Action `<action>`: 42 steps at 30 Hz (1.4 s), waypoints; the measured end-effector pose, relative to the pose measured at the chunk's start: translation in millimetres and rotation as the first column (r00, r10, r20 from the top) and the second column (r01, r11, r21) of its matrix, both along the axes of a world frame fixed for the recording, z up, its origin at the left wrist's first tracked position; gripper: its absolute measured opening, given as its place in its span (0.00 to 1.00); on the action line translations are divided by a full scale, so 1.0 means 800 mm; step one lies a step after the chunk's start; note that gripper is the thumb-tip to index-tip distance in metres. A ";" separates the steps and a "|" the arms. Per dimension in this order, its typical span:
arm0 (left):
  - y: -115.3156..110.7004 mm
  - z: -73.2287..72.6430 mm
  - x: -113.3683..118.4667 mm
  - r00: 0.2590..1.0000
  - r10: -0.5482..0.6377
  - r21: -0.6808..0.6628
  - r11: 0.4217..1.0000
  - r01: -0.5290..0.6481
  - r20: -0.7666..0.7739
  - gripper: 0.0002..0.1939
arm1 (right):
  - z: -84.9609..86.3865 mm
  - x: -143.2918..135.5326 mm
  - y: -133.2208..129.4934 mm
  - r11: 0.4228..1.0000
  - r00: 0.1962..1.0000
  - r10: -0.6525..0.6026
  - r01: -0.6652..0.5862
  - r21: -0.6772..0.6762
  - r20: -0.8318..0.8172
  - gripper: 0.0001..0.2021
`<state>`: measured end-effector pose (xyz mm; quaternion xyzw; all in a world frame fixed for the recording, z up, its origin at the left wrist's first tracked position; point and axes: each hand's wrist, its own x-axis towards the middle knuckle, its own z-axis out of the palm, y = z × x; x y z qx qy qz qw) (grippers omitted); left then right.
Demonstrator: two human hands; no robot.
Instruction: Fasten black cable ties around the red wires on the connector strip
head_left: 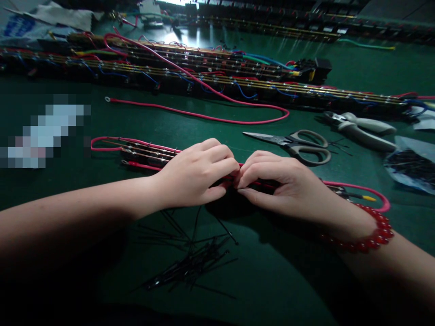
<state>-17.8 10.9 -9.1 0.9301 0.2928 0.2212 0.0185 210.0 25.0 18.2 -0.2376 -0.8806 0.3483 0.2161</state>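
Left hand (204, 174) and right hand (285, 181) are both curled mostly closed, fingertips meeting at the red cable (386, 203) along the wired black strip (146, 156), though you can't really tell what's pinched in there. Strip's lying on the green table (190, 131), scissors (287, 142) just past it, messy pile of black ties (190, 267) on the near side.

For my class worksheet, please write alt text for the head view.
A person's left hand and right hand meet on a red-wired strip on a green table. Black cable ties lie nearer; scissors and pliers lie beyond.
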 end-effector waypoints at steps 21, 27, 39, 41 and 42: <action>0.000 0.002 0.002 0.999 0.045 -0.068 0.997 -0.043 0.024 0.06 | -0.004 0.000 0.001 0.998 0.999 0.022 -0.024 0.065 0.024 0.04; 0.001 0.004 0.001 0.999 0.050 -0.067 0.997 -0.050 -0.001 0.05 | -0.001 -0.001 -0.001 0.999 0.999 0.014 -0.015 0.042 0.047 0.04; -0.001 0.001 0.002 0.999 0.024 0.024 0.999 -0.023 -0.034 0.07 | 0.003 0.004 0.005 0.845 0.918 -0.374 0.279 -0.457 -0.132 0.03; -0.001 0.001 0.001 0.999 0.023 0.012 1.000 -0.023 -0.031 0.09 | 0.003 0.004 0.007 0.800 0.885 -0.439 0.307 -0.516 -0.154 0.03; -0.002 0.001 0.001 0.999 0.023 0.010 1.000 -0.023 -0.033 0.11 | 0.002 0.004 0.008 0.782 0.876 -0.456 0.312 -0.540 -0.154 0.03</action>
